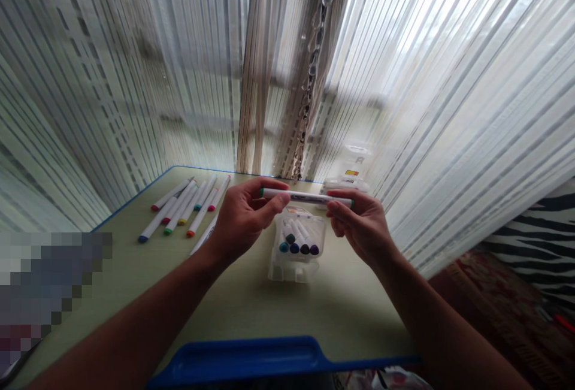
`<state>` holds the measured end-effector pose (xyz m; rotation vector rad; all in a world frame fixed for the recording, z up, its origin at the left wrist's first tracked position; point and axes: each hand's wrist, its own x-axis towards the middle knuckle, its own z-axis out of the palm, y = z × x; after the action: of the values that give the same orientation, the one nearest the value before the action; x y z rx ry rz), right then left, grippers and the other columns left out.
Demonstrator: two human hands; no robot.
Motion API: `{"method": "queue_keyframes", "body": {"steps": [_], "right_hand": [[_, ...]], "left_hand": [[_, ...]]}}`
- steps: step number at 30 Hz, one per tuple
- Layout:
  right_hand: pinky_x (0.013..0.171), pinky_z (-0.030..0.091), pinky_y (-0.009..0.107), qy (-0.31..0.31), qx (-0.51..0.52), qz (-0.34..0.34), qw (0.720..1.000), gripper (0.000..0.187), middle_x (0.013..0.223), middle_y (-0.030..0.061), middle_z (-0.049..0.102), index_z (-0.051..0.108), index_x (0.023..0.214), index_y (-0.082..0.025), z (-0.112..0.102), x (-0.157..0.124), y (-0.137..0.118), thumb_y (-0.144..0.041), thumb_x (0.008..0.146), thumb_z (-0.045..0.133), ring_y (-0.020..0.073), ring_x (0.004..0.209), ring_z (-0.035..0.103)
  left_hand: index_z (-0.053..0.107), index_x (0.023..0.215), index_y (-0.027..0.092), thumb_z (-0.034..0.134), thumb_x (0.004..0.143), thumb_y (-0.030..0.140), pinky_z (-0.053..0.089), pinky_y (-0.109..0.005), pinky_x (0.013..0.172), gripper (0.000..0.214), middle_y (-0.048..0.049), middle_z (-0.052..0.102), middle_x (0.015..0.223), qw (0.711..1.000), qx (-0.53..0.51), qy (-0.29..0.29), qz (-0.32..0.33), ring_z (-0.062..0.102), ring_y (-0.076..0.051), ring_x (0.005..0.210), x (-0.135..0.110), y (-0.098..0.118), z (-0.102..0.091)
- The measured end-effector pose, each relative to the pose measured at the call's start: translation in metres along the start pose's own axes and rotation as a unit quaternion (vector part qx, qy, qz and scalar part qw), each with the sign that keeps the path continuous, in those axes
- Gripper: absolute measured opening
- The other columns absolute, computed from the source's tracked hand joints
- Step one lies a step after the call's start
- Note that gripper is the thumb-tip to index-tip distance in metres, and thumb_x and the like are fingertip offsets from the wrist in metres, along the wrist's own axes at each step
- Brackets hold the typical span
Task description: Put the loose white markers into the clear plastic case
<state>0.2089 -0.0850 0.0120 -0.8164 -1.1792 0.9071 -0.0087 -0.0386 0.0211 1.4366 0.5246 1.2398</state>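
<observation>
A white marker point(309, 197) with green ends is held level above the table, gripped near both ends. My left hand point(245, 210) pinches its left part between thumb and fingers. At the other end, my right hand point(359, 219) closes on it the same way. Below and between the hands stands a clear plastic case point(299, 252) holding several markers, their blue, black and purple ends facing me. Left of my left hand, several white markers point(179, 207) with coloured ends lie loosely side by side. One more marker point(205, 237) is partly hidden behind my left wrist.
The pale green table point(251, 309) has a blue edge with a moulded blue tray point(247, 357) at the front. Another clear case point(345, 185) stands at the back right. Striped sheer curtains point(202, 66) hang right behind the table. A zebra-striped cloth point(534, 246) is at the right.
</observation>
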Motion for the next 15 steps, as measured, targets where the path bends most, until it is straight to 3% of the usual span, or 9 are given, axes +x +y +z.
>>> {"method": "queue_keyframes", "body": {"steps": [15], "right_hand": [[0.035,0.041,0.019,0.008,0.0,0.0,1.0,0.02,0.066,0.0014,0.071,0.078,0.096,-0.018,-0.0001,0.0003,-0.0031,-0.035,0.086,0.075,0.0076,0.039,0.054]], "left_hand": [[0.07,0.106,0.01,0.065,0.092,0.038,0.041,-0.022,0.045,0.031,-0.0039,0.067,0.071,0.999,-0.039,0.008,0.02,0.053,-0.009,0.049,0.0021,-0.0006,0.0018]]}}
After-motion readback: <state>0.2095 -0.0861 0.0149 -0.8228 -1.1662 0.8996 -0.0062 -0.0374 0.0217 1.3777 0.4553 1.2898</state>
